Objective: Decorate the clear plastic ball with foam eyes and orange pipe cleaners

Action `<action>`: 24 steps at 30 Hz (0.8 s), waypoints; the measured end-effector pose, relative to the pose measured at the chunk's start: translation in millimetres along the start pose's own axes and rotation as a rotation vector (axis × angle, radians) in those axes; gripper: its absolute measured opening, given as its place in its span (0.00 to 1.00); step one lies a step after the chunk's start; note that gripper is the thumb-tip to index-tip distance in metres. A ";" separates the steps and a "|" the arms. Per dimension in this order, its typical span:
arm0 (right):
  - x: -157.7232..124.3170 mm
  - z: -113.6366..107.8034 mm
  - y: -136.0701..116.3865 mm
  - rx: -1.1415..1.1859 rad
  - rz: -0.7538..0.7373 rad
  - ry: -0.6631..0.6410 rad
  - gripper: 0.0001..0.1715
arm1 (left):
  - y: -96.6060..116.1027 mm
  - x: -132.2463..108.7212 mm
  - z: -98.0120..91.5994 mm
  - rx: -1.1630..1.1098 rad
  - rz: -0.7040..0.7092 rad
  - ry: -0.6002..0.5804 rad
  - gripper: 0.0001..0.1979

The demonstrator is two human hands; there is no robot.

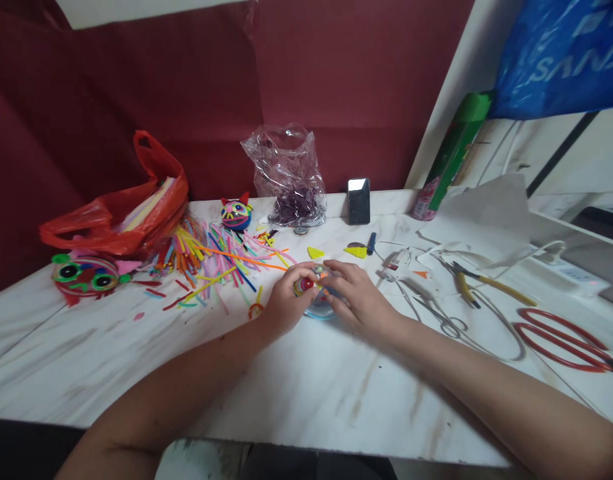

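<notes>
Between my hands, at the middle of the table, is a small round craft piece (322,311) with a pale blue rim and bright red, yellow and orange parts on top. My left hand (289,295) grips its left side, thumb and fingers closed near a red part. From the right, my right hand (355,292) has its fingers bent onto the top and side of the piece. Much of it is hidden by my fingers. Two yellow fuzzy triangles, one on the left (315,253) and one on the right (355,252), lie just beyond my hands.
Left lie many coloured pipe cleaners (221,260), a red plastic bag (159,193) and two animal faces, one large (86,275), one small (236,214). Behind stand a clear bag (296,193) and a phone (359,201). Right are a glue gun (401,262), pliers (465,285), small scissors (443,319) and red-handled scissors (561,339).
</notes>
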State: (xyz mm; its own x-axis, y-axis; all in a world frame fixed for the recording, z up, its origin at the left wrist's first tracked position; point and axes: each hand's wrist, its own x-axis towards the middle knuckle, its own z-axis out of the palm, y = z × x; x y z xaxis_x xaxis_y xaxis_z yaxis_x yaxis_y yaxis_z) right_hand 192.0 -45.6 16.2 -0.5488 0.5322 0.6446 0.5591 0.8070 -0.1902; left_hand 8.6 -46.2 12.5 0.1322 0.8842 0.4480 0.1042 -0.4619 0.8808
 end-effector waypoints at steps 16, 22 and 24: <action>-0.2 -5.2 3.9 0.273 0.138 0.082 0.11 | 8.0 0.0 -2.2 0.279 0.158 -0.024 0.03; -0.8 -4.4 3.4 0.311 0.147 0.118 0.12 | 5.2 3.2 -3.7 0.248 0.147 -0.024 0.04; 1.1 -10.0 3.3 0.287 0.137 0.127 0.12 | 2.8 5.1 -6.0 0.217 0.134 -0.017 0.04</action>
State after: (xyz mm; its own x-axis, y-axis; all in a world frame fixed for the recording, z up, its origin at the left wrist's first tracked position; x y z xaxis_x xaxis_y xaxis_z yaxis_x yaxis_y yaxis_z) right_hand 199.5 -44.9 23.7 -0.3892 0.6191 0.6821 0.4149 0.7789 -0.4703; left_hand 3.7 -42.6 18.2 0.1756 0.8137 0.5542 0.2940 -0.5806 0.7593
